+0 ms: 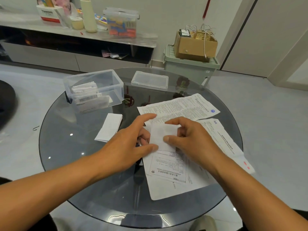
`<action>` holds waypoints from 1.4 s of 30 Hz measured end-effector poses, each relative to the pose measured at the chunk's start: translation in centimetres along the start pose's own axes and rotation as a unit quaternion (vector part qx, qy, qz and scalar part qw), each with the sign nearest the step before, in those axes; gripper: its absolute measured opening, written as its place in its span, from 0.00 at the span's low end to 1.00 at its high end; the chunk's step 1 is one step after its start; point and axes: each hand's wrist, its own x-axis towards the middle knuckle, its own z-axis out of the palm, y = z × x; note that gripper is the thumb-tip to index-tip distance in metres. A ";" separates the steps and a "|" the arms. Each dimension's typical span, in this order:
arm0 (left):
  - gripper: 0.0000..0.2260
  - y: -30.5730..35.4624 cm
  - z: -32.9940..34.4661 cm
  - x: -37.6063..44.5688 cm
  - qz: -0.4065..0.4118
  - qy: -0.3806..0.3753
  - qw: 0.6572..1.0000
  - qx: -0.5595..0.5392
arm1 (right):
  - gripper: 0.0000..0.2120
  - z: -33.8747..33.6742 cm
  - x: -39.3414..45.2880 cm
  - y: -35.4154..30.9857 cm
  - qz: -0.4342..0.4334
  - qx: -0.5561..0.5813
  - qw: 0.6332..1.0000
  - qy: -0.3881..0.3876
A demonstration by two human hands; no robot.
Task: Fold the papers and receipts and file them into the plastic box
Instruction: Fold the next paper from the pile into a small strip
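While both hands meet over the round glass table [70, 147], a small folded white paper [162, 137] sits between them: the left hand [131, 144] pinches its left edge with thumb and curled fingers, index finger stretched out, and the right hand [190, 139] grips its right side, thumb on top. Its long axis runs away from the person, tilted slightly right. It lies over printed sheets [168, 170]. Another folded slip [110, 127] lies left, near the open plastic box [95, 89].
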 end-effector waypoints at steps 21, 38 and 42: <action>0.07 0.5 -1.3 1.2 0.119 0.018 0.965 0.231 | 0.07 -0.5 -0.8 -0.5 -0.045 -0.164 0.985 -0.038; 0.11 0.2 -0.8 2.7 0.281 -0.027 0.853 0.439 | 0.16 -1.9 0.4 -0.8 0.033 -0.161 0.978 -0.127; 0.03 -0.2 -0.3 2.3 0.250 0.004 0.902 0.351 | 0.11 -1.1 0.1 -0.4 -0.044 -0.180 0.981 -0.065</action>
